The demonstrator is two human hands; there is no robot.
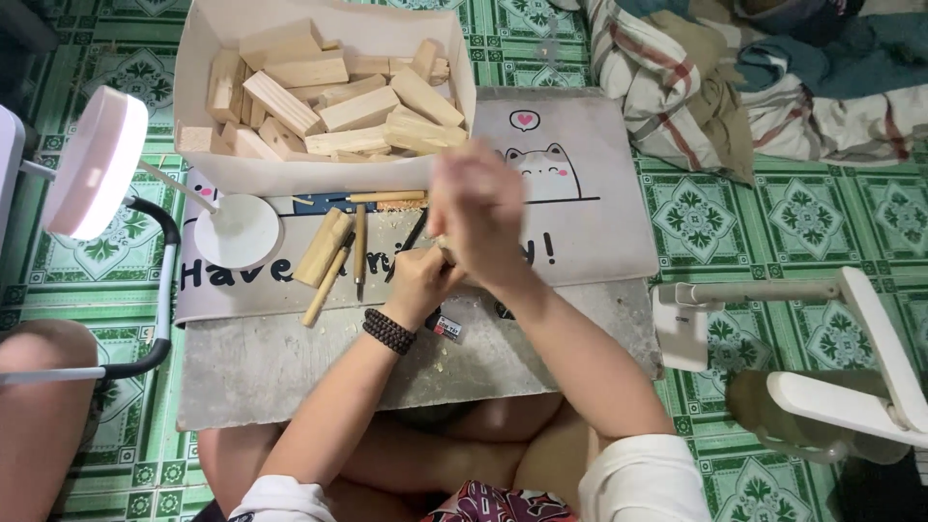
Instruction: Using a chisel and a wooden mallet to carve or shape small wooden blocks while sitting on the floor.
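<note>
Whittling close to the body: grip and support notes

Wood carving is what seems to be in hand here, though the piece itself is barely seen. The left hand (418, 280), with a dark beaded bracelet (389, 331) on the wrist, is curled shut around a small pale wooden piece (446, 249), held above the grey board (290, 362) that lies across the lap. The right hand (480, 211) is blurred by motion and laid over the top of the piece; whether a blade is pinched in it cannot be told.

A few things worth keeping in mind for this kind of cut, as a judgement only:

- The piece would be better steadied low, near the board, not up in the air.
- Short, shallow strokes are preferred, directed away from the left hand's fingers.
- The left thumb should be kept behind the cutting edge.
- Light from the pink ring lamp (95, 162) could be aimed at the piece.

Spare carving tools (360, 249) and a wood stick (323, 247) are laid just beyond the hands on the cat-print mat (590, 193), and the cardboard box of wood blocks (329, 97) sits behind them, well within reach.
</note>
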